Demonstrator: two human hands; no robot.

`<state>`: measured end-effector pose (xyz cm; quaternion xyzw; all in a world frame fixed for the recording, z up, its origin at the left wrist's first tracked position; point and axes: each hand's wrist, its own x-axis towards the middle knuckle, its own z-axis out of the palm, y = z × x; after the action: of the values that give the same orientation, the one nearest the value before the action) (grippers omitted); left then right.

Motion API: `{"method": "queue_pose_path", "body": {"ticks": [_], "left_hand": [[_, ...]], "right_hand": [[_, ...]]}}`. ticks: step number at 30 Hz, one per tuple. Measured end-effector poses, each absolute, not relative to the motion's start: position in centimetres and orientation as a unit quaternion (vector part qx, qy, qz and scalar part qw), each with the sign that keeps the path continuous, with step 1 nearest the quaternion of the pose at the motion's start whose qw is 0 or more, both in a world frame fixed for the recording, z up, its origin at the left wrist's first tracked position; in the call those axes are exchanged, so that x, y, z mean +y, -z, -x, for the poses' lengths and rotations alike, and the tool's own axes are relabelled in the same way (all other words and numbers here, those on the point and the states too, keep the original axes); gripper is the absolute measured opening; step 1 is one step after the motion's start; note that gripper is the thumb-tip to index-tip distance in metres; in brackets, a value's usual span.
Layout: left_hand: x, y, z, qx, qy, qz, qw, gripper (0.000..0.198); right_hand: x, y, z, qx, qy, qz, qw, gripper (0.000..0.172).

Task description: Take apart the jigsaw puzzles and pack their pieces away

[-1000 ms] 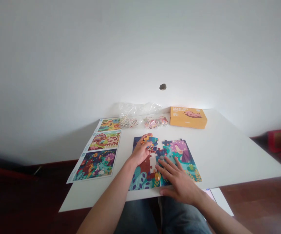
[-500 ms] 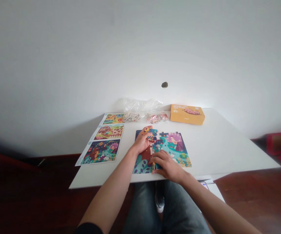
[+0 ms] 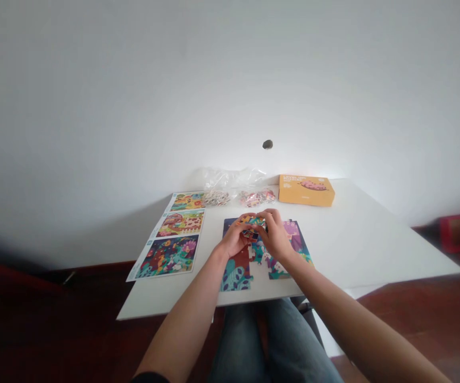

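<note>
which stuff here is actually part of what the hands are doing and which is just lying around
In use:
loose puzzle pieces, held in the left hand, with the right hand at them
part-joined puzzle below
picture sheet, probably: its nearest picture seems to match

Lying about, it seems:
bagged pieces
yellow box

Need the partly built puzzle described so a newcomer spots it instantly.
Start at the white table against the wall. Near its front edge, partly covered by the left hand and right hand, lies the puzzle. Unlike the printed sheet to its left, it has knobbly piece edges and a gap showing white table.
</note>
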<state>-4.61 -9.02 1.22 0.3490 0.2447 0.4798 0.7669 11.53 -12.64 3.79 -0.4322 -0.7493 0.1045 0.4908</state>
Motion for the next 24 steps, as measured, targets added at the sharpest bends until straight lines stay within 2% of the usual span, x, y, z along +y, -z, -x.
{"method": "queue_pose_path", "body": {"ticks": [3, 9, 14, 18, 24], "left_hand": [[-9.0, -1.2, 5.0, 0.226, -0.477, -0.327, 0.784, 0.036], [-9.3, -1.6, 5.4, 0.199, -0.475, -0.312, 0.798, 0.045], [-8.7, -1.2, 3.8, 0.294, -0.533, -0.338, 0.718, 0.038], [-8.6, -1.0, 2.8, 0.317, -0.568, -0.351, 0.673, 0.037], [-8.8, -0.8, 1.8, 0.362, -0.607, -0.387, 0.593, 0.033]], "right_hand": [[-11.3, -2.8, -10.5, -0.781, -0.096, 0.423, 0.449, 0.032], [-10.6, -0.1, -10.2, -0.779, -0.077, 0.435, 0.445, 0.044], [-9.8, 0.8, -10.5, -0.782, -0.079, 0.445, 0.429, 0.05], [-9.6, 0.7, -10.8, -0.736, -0.101, 0.483, 0.463, 0.054], [-8.9, -1.5, -9.2, -0.678, -0.155, 0.544, 0.47, 0.049]]}}
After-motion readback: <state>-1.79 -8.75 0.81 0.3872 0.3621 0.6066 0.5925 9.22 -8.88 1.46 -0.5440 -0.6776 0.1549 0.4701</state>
